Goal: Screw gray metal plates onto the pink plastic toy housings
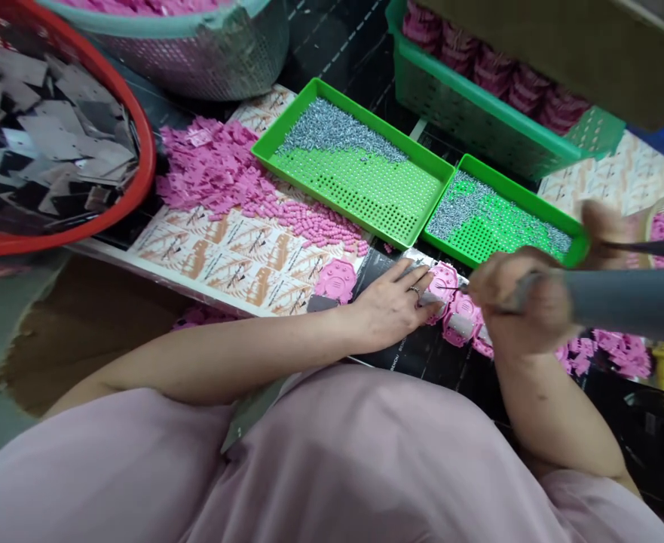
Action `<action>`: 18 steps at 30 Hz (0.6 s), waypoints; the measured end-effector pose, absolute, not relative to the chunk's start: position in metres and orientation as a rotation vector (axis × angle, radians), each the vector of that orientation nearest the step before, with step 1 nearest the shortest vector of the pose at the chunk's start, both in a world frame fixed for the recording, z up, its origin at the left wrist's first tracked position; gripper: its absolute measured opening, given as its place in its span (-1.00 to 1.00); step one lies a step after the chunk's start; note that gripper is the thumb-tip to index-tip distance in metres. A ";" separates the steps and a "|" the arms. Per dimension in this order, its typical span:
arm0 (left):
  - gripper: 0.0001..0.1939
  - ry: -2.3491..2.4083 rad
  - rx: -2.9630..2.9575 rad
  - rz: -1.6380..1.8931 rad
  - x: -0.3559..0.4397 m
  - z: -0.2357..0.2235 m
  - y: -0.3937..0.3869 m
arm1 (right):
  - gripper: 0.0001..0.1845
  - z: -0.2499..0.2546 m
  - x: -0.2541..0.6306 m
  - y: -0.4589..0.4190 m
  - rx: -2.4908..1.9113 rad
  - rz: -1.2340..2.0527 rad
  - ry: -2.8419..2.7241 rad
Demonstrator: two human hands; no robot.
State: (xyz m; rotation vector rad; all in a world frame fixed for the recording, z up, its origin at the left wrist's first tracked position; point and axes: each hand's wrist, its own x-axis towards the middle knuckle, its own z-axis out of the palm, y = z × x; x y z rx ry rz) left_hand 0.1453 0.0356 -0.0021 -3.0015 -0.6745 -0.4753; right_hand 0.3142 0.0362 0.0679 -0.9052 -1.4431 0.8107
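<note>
My left hand (391,305) lies with fingers stretched out over a row of pink plastic parts, a ring on one finger. Its fingertips press beside a round pink casing (443,280). A grey electric screwdriver (631,302) is gripped in my right hand (515,298), which is smeared by motion. The thin bit points left, towards the pink casing by my left fingers; whether it touches a screw I cannot tell. Close by sits another pink casing with a metal plate (460,324). One loose pink casing (336,280) rests left of my left hand.
Beyond my hands stand a larger green tray (359,219) and a smaller green tray (461,256), both holding small screws. Pink pieces (212,170) are heaped left. A red basket (148,151) holds metal plates. A green crate (478,121) stands behind; a blurred brownish shape (600,226) is at right.
</note>
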 end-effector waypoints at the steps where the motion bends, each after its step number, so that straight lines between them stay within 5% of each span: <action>1: -0.74 -0.668 -2.992 -0.472 0.145 -0.001 0.035 | -0.50 0.073 0.325 0.039 -0.847 0.772 -1.419; 8: -0.67 -0.660 -3.054 -0.434 0.143 0.001 0.037 | -0.53 0.063 0.401 0.054 -0.862 0.179 -1.136; 18: -0.61 -0.634 -3.097 -0.418 0.145 0.001 0.040 | -0.56 0.043 0.411 0.043 -0.988 0.201 -1.058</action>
